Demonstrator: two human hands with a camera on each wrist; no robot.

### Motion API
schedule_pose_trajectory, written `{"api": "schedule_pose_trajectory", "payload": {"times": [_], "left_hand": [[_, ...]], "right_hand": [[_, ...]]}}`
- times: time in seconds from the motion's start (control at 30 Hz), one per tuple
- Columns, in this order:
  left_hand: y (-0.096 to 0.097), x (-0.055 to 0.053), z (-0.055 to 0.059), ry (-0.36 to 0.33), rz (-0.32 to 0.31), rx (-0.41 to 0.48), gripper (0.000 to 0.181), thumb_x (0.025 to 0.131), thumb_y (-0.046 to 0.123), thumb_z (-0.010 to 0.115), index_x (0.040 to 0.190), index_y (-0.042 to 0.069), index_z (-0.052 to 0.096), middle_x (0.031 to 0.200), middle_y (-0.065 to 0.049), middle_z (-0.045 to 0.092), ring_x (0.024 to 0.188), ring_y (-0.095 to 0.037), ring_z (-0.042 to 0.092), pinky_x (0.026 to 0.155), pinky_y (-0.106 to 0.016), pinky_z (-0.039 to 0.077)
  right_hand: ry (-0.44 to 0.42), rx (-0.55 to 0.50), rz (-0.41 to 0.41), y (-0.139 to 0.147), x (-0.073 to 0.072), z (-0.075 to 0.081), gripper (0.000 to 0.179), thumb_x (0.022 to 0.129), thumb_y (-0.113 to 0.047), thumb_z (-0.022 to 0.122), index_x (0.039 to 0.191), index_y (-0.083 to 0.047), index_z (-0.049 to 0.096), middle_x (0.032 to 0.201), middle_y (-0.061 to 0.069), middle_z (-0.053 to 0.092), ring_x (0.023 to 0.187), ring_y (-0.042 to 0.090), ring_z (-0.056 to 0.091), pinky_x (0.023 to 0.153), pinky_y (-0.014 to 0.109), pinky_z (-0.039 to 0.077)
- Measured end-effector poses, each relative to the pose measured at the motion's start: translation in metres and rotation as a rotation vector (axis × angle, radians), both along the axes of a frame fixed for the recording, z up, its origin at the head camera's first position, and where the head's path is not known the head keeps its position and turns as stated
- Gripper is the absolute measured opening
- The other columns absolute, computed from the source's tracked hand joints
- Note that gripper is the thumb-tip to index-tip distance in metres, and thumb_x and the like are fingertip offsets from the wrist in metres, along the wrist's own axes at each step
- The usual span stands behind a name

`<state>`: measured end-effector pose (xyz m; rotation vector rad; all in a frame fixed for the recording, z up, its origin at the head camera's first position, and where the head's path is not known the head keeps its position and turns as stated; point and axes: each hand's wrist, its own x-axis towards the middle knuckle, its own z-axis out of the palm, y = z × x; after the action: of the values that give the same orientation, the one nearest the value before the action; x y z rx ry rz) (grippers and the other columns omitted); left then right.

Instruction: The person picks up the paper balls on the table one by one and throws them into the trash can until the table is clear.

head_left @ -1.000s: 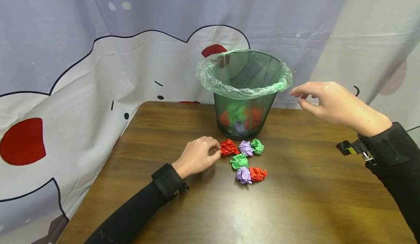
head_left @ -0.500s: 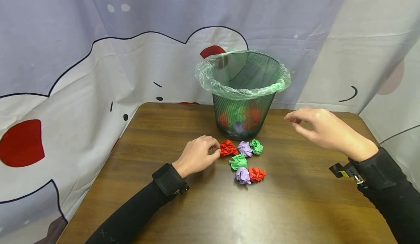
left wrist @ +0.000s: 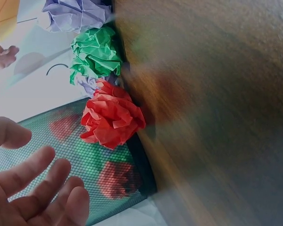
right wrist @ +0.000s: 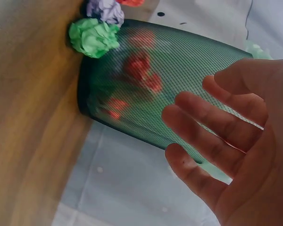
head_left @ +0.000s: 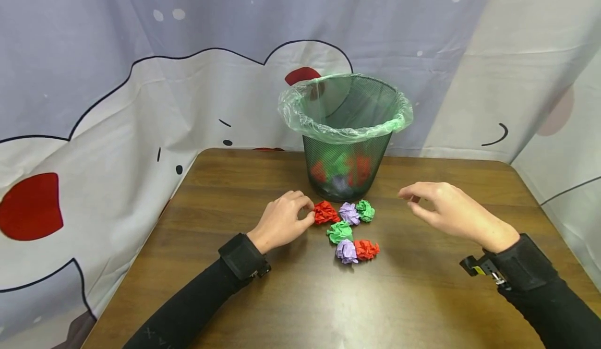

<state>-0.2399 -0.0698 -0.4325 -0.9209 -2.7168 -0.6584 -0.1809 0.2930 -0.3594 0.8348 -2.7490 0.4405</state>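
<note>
Several crumpled paper balls lie in a cluster on the brown table. My left hand (head_left: 281, 221) is just left of a red paper ball (head_left: 325, 212); its fingers are loosely bent, and the left wrist view shows a gap to that red ball (left wrist: 112, 117). Right of it sit a purple paper ball (head_left: 349, 213) and a green paper ball (head_left: 365, 211). Nearer me are another green ball (head_left: 340, 232), a second purple ball (head_left: 346, 252) and a second red ball (head_left: 366, 250). To the right, my right hand (head_left: 448, 211) hovers with relaxed, spread fingers, holding nothing.
Behind the balls stands a dark mesh wastebasket (head_left: 324, 148), its rim covered by a translucent green bag (head_left: 347, 134). Red, green and purple paper shows through the mesh. A patterned curtain (head_left: 211, 93) hangs behind the wooden table (head_left: 291, 302).
My right hand has come down from beside the wastebasket's rim and a little leftward, toward the table. The left hand and the paper balls stay where they were.
</note>
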Motion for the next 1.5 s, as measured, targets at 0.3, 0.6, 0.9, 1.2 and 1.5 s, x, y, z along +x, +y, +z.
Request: {"api": "schedule_pose_trajectory", "payload": {"times": [0.3, 0.6, 0.9, 1.2, 1.5], "left_hand": [[0.002, -0.004, -0.001, 0.008, 0.009, 0.003, 0.015, 0.089, 0.029, 0.065, 0.099, 0.02, 0.073, 0.098, 0.008, 0.063, 0.094, -0.012, 0.059, 0.069, -0.034, 0.052], [0.006, -0.008, -0.003, -0.007, 0.003, -0.016, 0.023, 0.089, 0.029, 0.064, 0.105, 0.016, 0.073, 0.104, 0.005, 0.064, 0.098, -0.015, 0.059, 0.072, -0.038, 0.054], [0.012, -0.015, -0.01, -0.076, 0.01, -0.141, 0.043, 0.09, 0.035, 0.067, 0.129, 0.017, 0.065, 0.128, -0.004, 0.059, 0.12, -0.022, 0.054, 0.097, -0.043, 0.05], [0.015, -0.017, -0.015, -0.145, -0.009, -0.238, 0.056, 0.09, 0.037, 0.068, 0.143, 0.022, 0.057, 0.143, -0.011, 0.054, 0.129, -0.03, 0.053, 0.102, -0.048, 0.047], [0.016, -0.02, -0.02, -0.167, -0.02, -0.221, 0.05, 0.09, 0.03, 0.069, 0.138, 0.02, 0.061, 0.127, -0.005, 0.063, 0.111, -0.024, 0.064, 0.086, -0.045, 0.055]], "right_hand": [[-0.096, -0.005, -0.02, -0.003, 0.004, -0.022, 0.025, 0.093, -0.007, 0.065, 0.115, -0.017, 0.072, 0.105, -0.009, 0.072, 0.09, 0.004, 0.065, 0.08, 0.038, 0.056], [-0.139, -0.021, -0.026, -0.003, 0.007, -0.04, 0.026, 0.094, -0.008, 0.064, 0.117, -0.017, 0.071, 0.108, -0.009, 0.072, 0.091, 0.003, 0.064, 0.081, 0.036, 0.055], [-0.144, -0.024, -0.053, 0.0, 0.011, -0.051, 0.024, 0.095, -0.012, 0.064, 0.116, -0.019, 0.071, 0.106, -0.012, 0.071, 0.091, 0.001, 0.063, 0.081, 0.034, 0.055], [-0.151, -0.026, -0.05, 0.0, 0.011, -0.053, 0.024, 0.095, -0.012, 0.063, 0.116, -0.02, 0.071, 0.106, -0.012, 0.071, 0.091, 0.001, 0.062, 0.081, 0.034, 0.055], [-0.167, -0.037, -0.056, 0.0, 0.011, -0.055, 0.025, 0.095, -0.01, 0.064, 0.116, -0.02, 0.071, 0.106, -0.011, 0.071, 0.091, 0.002, 0.063, 0.08, 0.034, 0.055]]}}
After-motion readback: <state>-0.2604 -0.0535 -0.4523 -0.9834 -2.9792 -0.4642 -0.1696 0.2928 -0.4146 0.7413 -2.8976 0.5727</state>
